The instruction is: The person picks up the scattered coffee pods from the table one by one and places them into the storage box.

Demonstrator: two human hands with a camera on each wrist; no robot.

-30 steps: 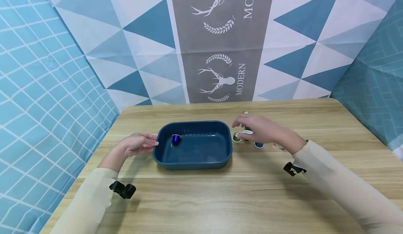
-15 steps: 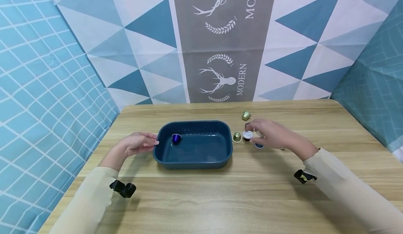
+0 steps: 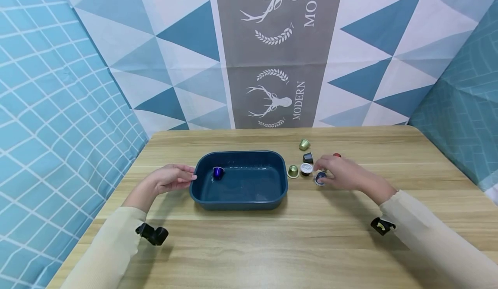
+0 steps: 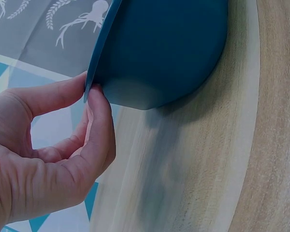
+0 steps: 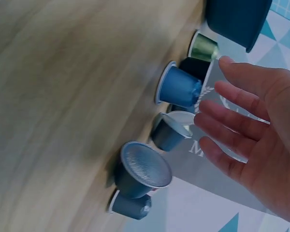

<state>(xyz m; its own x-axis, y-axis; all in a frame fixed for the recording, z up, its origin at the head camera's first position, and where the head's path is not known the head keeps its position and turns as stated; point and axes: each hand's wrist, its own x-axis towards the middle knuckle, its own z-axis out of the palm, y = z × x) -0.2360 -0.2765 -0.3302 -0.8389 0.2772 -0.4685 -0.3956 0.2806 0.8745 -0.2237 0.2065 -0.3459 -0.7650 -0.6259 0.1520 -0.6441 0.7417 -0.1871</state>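
My left hand [image 3: 173, 178] pinches the left rim of a dark blue rectangular tub [image 3: 239, 204] between thumb and fingers, as the left wrist view confirms with the rim [image 4: 93, 72]. Inside the tub, toward its left end, lies a purple coffee capsule [image 3: 218, 173]. To the right, my right hand [image 3: 344, 173] hovers over several coffee capsules. Its fingers are spread and hold nothing. A blue capsule [image 5: 180, 86] stands closest to the thumb and fingertips; whether they touch it I cannot tell.
Beside the tub are a green capsule [image 3: 293, 171] and a white-lidded dark one [image 3: 306, 169]. Farther back lie a black capsule [image 3: 308, 158] and a gold-green one [image 3: 304, 144]. A red capsule [image 3: 336, 155] shows behind my right hand. Patterned cloth [image 3: 268, 55] walls the table's back.
My right hand has moved right, from over the green capsule to the blue one, uncovering the gold-green, black and white-lidded capsules. My left hand stays at the tub's rim.
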